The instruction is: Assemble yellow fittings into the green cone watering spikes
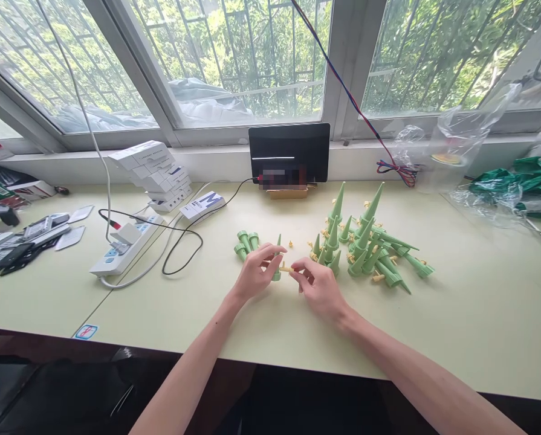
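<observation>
My left hand is closed on a green plant watering spike, its pointed tip standing up past my fingers. Between thumb and fingers, my right hand pinches a small yellow valve, which meets the side of that spike. How far the valve sits in the spike is hidden by my fingers. Just behind my hands a tiny yellow piece lies on the table. To the left are several green spikes with their wide ends showing. Right of my hands, a cluster of green spikes with yellow valves stands and lies about.
A black-screened tablet leans by the window on a small cardboard stand. On the left are a white power strip, a stack of white boxes and a black cable. Clear plastic bags sit at the far right.
</observation>
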Available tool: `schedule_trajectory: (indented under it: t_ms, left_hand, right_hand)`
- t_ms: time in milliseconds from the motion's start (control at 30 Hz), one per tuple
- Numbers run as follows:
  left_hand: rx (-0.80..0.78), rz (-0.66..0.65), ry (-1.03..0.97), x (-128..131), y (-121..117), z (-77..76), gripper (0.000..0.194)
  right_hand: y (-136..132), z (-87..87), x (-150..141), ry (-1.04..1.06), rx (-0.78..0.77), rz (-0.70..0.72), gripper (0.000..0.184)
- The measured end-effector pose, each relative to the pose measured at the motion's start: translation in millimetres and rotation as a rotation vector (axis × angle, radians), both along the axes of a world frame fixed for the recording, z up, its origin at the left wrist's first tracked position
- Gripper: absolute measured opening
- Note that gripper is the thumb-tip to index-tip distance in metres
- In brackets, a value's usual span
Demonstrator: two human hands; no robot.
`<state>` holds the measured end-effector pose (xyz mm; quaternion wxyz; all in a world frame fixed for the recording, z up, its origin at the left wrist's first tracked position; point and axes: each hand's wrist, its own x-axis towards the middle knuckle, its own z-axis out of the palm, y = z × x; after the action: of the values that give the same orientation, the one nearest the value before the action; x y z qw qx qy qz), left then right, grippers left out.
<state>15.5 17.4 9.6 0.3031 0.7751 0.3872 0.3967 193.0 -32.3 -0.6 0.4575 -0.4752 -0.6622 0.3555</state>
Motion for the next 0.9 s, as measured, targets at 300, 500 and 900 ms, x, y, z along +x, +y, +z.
schedule_trajectory:
  t_ms: [300,500,900]
  left_hand:
    - [0.005,0.0,0.004,0.8,-0.5,-0.4,0.022]
    - [0.002,0.001,0.004,1.7,-0.9,-0.9,0.02]
    - [0.045,0.018,0.013,3.0,-1.8,-1.2,0.022]
  right_hand:
    - [-0.3,0.5,0.1,-0.002,-0.001,0.008,0.011]
    - [-0.1,0.3,0.1,-0.004,0.005,0.011,0.013]
    - [0.7,-0.2,-0.1,-0.009,-0.004,0.004,0.015]
